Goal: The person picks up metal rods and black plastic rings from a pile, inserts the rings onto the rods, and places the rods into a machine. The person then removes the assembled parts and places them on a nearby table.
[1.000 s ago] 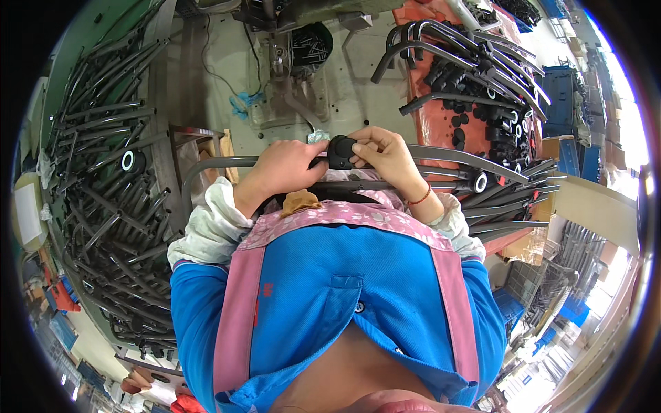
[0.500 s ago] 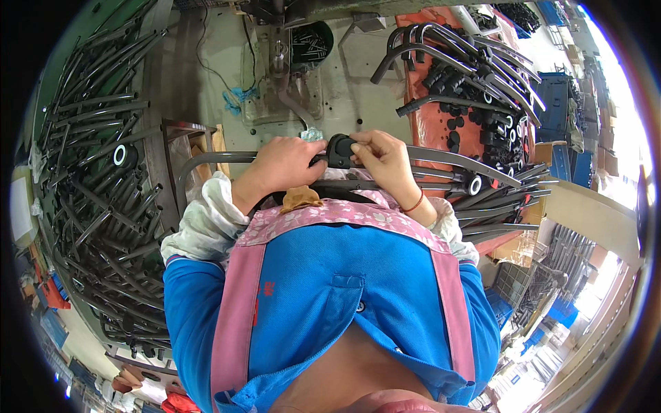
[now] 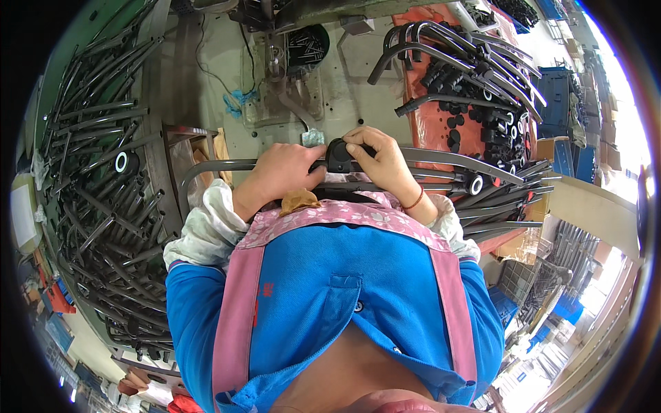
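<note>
Gripping hands (image 3: 330, 168) on black fitting (image 3: 339, 155)

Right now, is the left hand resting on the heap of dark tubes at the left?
No, the left hand grips the long grey tube beside the black fitting, apart from that heap.

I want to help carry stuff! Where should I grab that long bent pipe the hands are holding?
Probably the straight middle of the pipe, reaching from the near side, beside the right hand and left hand. Its ends curve away, and the black knob sits mid-pipe.
</note>
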The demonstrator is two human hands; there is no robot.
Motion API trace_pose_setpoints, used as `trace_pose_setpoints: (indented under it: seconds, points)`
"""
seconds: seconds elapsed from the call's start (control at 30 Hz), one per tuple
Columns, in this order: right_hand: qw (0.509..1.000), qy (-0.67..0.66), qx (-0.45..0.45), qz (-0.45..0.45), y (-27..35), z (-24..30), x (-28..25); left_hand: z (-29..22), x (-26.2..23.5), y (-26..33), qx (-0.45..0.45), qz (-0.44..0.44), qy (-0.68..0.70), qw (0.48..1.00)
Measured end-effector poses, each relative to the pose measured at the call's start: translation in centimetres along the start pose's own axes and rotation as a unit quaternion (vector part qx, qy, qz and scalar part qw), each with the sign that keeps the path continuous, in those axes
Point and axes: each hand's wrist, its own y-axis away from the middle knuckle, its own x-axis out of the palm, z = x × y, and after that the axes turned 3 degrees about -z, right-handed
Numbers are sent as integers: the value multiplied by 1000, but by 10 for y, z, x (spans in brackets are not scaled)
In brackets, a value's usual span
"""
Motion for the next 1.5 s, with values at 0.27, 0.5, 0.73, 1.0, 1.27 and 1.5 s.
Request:
trace_pose_setpoints:
  seconds: [0.27,0.5,0.73,1.0,1.27,1.5]
  points:
    - [980,-70,172,74,-13,0,-16,0,0,-1,4,-19,2,1000]
    - [967,-85,188,149,-21,-2,-24,-3,0,0,6,-19,1,1000]
    - [943,-169,204,204,-37,-24,-27,-10,-4,3,20,-34,5,999]
    - [903,-147,228,332,-48,-22,-32,-9,-1,6,23,-40,5,999]
    - [921,-167,172,307,-36,-20,-31,-10,6,-15,-39,-42,109,992]
    - [923,-188,219,256,-31,-25,-31,-20,4,-21,-74,-34,74,994]
